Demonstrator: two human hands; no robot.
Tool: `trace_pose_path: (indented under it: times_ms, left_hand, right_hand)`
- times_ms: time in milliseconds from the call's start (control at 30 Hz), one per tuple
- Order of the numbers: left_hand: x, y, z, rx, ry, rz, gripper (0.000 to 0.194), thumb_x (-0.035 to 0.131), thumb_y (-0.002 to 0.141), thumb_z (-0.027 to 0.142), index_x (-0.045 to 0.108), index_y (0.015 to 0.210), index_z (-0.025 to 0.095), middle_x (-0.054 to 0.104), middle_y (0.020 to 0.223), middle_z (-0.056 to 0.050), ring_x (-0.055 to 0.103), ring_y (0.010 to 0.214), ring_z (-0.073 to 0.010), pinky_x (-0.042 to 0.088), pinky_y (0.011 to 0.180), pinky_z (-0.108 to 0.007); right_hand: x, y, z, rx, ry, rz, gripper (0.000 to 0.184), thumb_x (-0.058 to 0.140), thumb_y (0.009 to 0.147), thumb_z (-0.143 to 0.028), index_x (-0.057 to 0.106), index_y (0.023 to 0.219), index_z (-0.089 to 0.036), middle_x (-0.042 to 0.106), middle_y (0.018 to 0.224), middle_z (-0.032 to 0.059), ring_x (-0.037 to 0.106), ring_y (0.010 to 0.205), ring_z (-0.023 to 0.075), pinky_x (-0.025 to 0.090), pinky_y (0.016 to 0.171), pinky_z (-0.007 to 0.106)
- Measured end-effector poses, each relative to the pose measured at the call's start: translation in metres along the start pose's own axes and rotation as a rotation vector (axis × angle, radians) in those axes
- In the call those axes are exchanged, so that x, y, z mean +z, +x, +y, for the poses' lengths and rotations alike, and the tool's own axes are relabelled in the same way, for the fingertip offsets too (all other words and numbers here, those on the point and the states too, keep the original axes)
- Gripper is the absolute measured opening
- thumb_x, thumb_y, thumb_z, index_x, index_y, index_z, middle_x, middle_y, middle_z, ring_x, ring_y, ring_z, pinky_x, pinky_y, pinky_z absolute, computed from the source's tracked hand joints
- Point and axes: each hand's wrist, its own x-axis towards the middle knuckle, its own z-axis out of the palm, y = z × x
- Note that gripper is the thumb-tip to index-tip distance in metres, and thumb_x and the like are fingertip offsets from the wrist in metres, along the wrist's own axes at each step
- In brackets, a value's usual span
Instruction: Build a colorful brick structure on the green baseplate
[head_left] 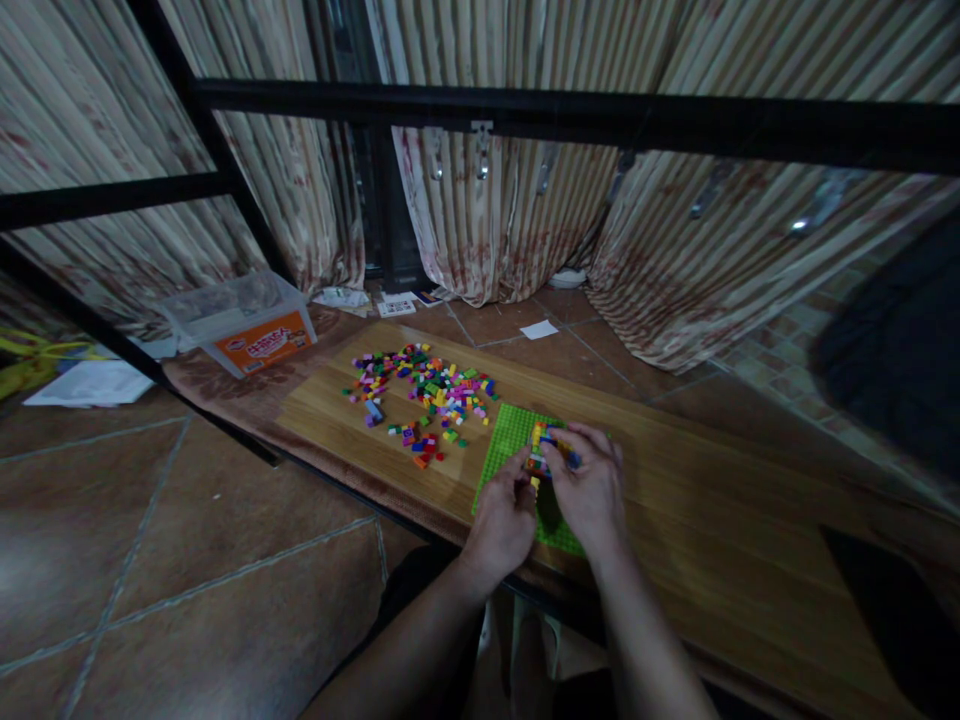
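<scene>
A small multicoloured block of joined toy bricks [538, 447] is over the green studded baseplate [501, 445], between my two hands. My left hand [501, 522] is closed, its thumb and forefinger pinched at the block's near left side. Just beside those fingertips a yellow bit [535, 483] shows. From the right, my right hand [591, 482] curls over the block, with its fingers closed on the far and right sides. Fingers hide much of the block, and I cannot tell whether it touches the baseplate.
Loose toy bricks [442, 385] lie scattered to the left on the wooden board [697, 500]. Beyond them stands a clear plastic box [232, 310] with an orange label. A black bar [487, 105] crosses above, before striped curtains. At the right end lies a dark flat shape [885, 610].
</scene>
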Motion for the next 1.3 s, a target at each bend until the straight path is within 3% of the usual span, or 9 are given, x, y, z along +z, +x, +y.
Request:
trace_pose_path:
  times_ms: [400, 700, 933, 1300]
  left_hand:
    - [0.000, -0.001, 0.000, 0.032, 0.049, -0.021, 0.050, 0.051, 0.078, 0.011, 0.059, 0.126, 0.024, 0.065, 0.081, -0.003, 0.060, 0.074, -0.0181, 0.047, 0.079, -0.030]
    - [0.000, -0.001, -0.001, 0.034, 0.062, -0.028, 0.049, 0.051, 0.078, 0.009, 0.059, 0.124, 0.025, 0.065, 0.081, -0.003, 0.060, 0.076, -0.0179, 0.046, 0.079, -0.030]
    - [0.000, -0.002, 0.000, 0.028, 0.195, -0.094, 0.050, 0.045, 0.082, 0.010, 0.050, 0.130, 0.023, 0.062, 0.085, -0.002, 0.059, 0.076, -0.0150, 0.046, 0.075, -0.027]
    - [0.006, -0.002, -0.004, -0.022, 0.151, -0.080, 0.060, 0.046, 0.080, 0.009, 0.039, 0.139, 0.017, 0.063, 0.088, -0.004, 0.060, 0.078, -0.0159, 0.046, 0.075, -0.028]
  right_hand:
    - [0.014, 0.001, 0.007, 0.201, 0.159, 0.000, 0.032, 0.062, 0.076, -0.038, 0.071, 0.101, -0.019, 0.057, 0.112, 0.0122, 0.054, 0.107, 0.0279, 0.040, 0.097, 0.049]
    - [0.014, 0.001, 0.005, 0.202, 0.167, 0.008, 0.030, 0.063, 0.075, -0.036, 0.072, 0.098, -0.019, 0.058, 0.109, 0.0124, 0.055, 0.106, 0.0279, 0.040, 0.096, 0.048]
    - [0.013, 0.002, 0.002, 0.227, 0.173, -0.009, 0.030, 0.062, 0.075, -0.034, 0.072, 0.098, -0.018, 0.058, 0.109, 0.0128, 0.054, 0.107, 0.0282, 0.040, 0.096, 0.048]
    - [0.015, 0.002, 0.005, 0.213, 0.201, -0.006, 0.029, 0.062, 0.075, -0.033, 0.072, 0.098, -0.020, 0.058, 0.107, 0.0116, 0.054, 0.104, 0.0271, 0.041, 0.094, 0.048]
